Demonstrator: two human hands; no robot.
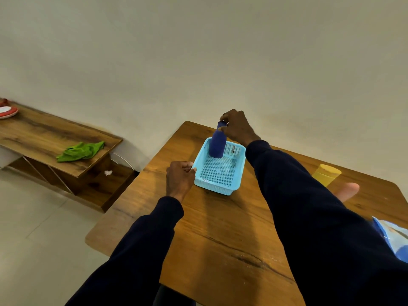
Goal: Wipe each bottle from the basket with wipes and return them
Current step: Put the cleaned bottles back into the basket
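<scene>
Tabletop (220, 239) is lying open between the near edge and the light-blue basket (212, 188), which is sitting toward the far left corner, just inside the left edge. My left hand (179, 178) is holding the basket's left rim, fingers curling over it. My right hand (237, 127) is hanging over the basket's far end, fingertips pinching the neck of the blue bottle (218, 143) from above. That bottle is standing upright in the basket's far left corner. A small metal object (233, 149) is lying by the far wall inside. A yellow bottle (326, 174) and a pale pink bottle (345, 191) are lying well to the right, outside the basket, and a blue-and-white packet (395, 237) is showing at the right border.
</scene>
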